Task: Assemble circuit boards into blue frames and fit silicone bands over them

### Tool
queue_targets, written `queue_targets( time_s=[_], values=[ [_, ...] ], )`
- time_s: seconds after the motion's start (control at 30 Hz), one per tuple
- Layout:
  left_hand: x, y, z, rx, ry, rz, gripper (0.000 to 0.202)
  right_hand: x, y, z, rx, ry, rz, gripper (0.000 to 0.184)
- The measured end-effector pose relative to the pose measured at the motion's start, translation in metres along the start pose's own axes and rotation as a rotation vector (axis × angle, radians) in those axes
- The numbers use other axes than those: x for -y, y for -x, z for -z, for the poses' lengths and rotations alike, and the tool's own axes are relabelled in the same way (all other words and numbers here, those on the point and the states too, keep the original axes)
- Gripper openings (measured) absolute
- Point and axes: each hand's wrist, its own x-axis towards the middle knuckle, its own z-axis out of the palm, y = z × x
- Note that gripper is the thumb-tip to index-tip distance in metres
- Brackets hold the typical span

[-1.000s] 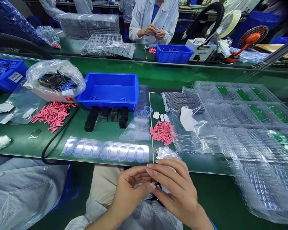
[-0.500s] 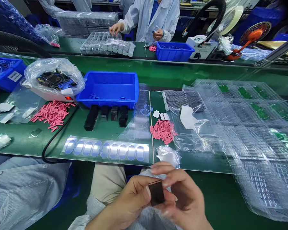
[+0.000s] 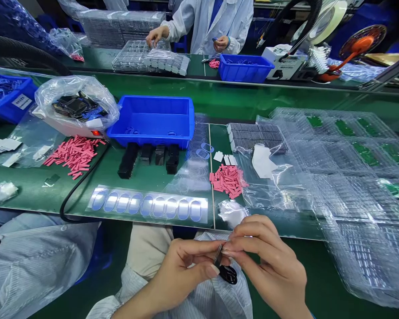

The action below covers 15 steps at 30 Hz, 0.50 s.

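Above my lap, close to the bench's front edge, my left hand (image 3: 186, 270) grips a small dark flat piece (image 3: 218, 256) between thumb and fingers. The piece is turned nearly edge-on, so its face is hidden. My right hand (image 3: 269, 257) pinches its upper end with thumb and fingertips. Just below the fingers shows a glossy black looped part (image 3: 228, 274); whether it is joined to the flat piece I cannot tell. A clear strip of oval blue-edged films (image 3: 148, 206) lies on the bench ahead, with a pile of pink strips (image 3: 228, 180) to its right.
A blue bin (image 3: 153, 120) stands behind stacks of black pieces (image 3: 128, 161). Clear trays (image 3: 352, 195) with green boards cover the right side. A small heap of clear film (image 3: 232, 212) lies near the front edge. Across the bench, a co-worker's hand (image 3: 158, 35) rests over trays.
The dark piece has turned from face-on to edge-on, and the black looped part has come into view. My right hand has shifted right, its fingers now pinching the piece's top.
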Motion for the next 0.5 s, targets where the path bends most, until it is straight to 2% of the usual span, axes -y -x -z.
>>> queue_targets(
  time_s=[0.17, 0.37, 0.5],
  values=[
    [-0.0042, -0.0004, 0.0011, 0.018, -0.079, 0.031, 0.044, -0.0022, 0.0010, 0.0016, 0.003, -0.018, -0.003, 0.016],
    [-0.0088, 0.0001, 0.0001, 0.007, -0.195, -0.009, 0.043, -0.0032, 0.0016, -0.0004, 0.002, -0.055, -0.022, 0.016],
    [-0.0091, 0.0000, -0.0002, -0.019, -0.293, -0.056, 0.036, -0.0056, 0.0045, -0.0025, 0.019, -0.114, -0.073, 0.016]
  ],
)
